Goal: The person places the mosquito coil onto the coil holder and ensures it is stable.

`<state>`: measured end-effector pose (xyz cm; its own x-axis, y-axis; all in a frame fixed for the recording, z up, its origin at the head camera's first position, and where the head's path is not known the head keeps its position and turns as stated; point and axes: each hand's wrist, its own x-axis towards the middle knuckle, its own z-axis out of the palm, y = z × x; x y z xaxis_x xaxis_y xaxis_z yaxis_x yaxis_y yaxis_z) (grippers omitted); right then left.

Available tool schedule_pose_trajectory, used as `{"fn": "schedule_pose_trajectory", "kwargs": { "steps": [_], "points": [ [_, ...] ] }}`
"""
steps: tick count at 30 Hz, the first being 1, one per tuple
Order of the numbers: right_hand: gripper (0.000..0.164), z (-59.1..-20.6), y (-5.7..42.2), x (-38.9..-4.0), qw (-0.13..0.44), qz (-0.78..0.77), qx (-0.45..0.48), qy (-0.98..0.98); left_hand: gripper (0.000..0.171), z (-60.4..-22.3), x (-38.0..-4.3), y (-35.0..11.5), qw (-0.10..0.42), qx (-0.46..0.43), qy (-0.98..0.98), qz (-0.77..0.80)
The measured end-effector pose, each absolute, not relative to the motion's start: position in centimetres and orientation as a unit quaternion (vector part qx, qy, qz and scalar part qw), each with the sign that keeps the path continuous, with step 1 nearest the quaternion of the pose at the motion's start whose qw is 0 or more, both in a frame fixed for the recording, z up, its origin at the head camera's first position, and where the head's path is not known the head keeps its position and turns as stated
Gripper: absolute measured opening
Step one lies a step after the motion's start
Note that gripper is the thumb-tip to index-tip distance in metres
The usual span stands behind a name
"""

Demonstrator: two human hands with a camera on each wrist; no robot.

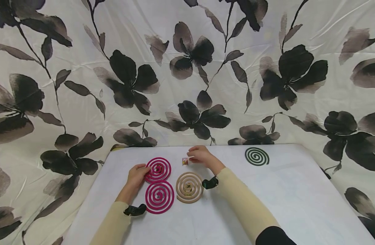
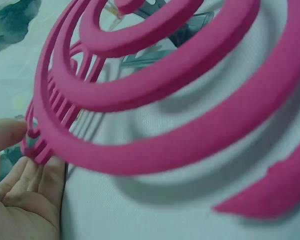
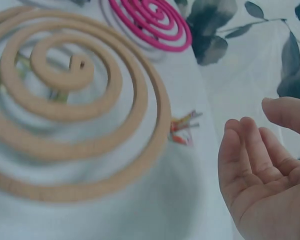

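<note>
My left hand (image 1: pixel 136 177) pinches the outer edge of the farther pink mosquito coil (image 1: pixel 170 169), thumb above and fingers below in the left wrist view. Nearer to me is a second pink coil (image 1: pixel 173 197), raised over a small metal stand (image 2: pixel 197 25). To its right sits a tan coil (image 3: pixel 162 105), with bits of a stand showing through its gaps. My right hand (image 1: pixel 204 158) hovers beyond the tan coil with slightly bent fingers and a gap before the thumb. Beside its fingertips stands a small, colourful metal stand (image 1: pixel 185 161), not held.
A green spiral coil (image 1: pixel 257 156) lies at the far right of the white table (image 1: pixel 285 204). Behind the table's back edge hangs a white cloth (image 1: pixel 169 92) printed with dark flowers. A black strap device (image 1: pixel 210 183) on the right wrist is close to the tan coil.
</note>
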<state>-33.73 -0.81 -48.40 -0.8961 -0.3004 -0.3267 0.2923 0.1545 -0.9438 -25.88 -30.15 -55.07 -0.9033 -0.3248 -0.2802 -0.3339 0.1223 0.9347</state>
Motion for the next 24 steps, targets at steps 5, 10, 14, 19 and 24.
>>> {"fn": "schedule_pose_trajectory", "kwargs": {
  "steps": [5, 10, 14, 19, 24],
  "points": [
    [0.033, -48.3, 0.9, -33.6, 0.225, -0.645, 0.000, 0.730, 0.055, -54.9, -25.5, -30.8, 0.004, -0.217, 0.736, 0.641],
    [0.034, -48.3, 2.4, -33.5, 0.222, -0.642, 0.008, 0.734, 0.056, -54.6, -25.1, -31.3, 0.010, -0.226, 0.709, 0.668],
    [0.035, -48.9, 3.7, -33.7, 0.218, -0.646, 0.015, 0.731, 0.052, -54.0, -24.8, -31.5, 0.006, -0.221, 0.697, 0.682],
    [0.031, -49.6, 5.4, -33.6, 0.223, -0.650, 0.022, 0.726, 0.048, -53.3, -24.3, -31.8, 0.001, -0.214, 0.713, 0.667],
    [0.033, -49.8, 7.1, -33.3, 0.221, -0.652, 0.028, 0.725, 0.047, -52.6, -23.8, -32.1, -0.002, -0.205, 0.747, 0.632]
  ]
}}
